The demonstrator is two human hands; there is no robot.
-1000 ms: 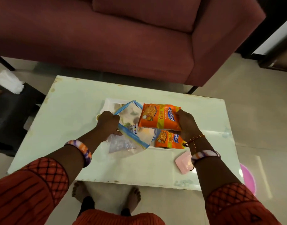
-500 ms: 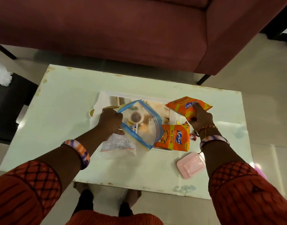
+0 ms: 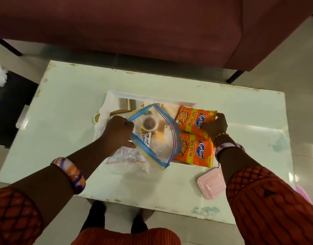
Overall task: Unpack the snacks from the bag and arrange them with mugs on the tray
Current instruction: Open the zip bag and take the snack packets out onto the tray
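Both orange snack packets read "Kurkure", with "50% EXTRA" on a yellow band and small "MASALA MUNCH" lettering. The far packet (image 3: 194, 121) lies flat at the right end of the white tray (image 3: 152, 95), its long axis running left to right, the lettering turned sideways to the viewer. The near packet (image 3: 194, 150) lies just beside it toward the person, the same way round, its near edge overhanging the tray rim. The right hand (image 3: 215, 125) presses on the far packet's right end, fingers curled over its edge. The left hand (image 3: 118, 131) is clenched on the blue zip rim of the clear bag (image 3: 157, 137), holding its mouth open above the tray; a small label inside is unreadable. A pink box (image 3: 210, 184) sits on the pale counter (image 3: 67, 103), near the right forearm.
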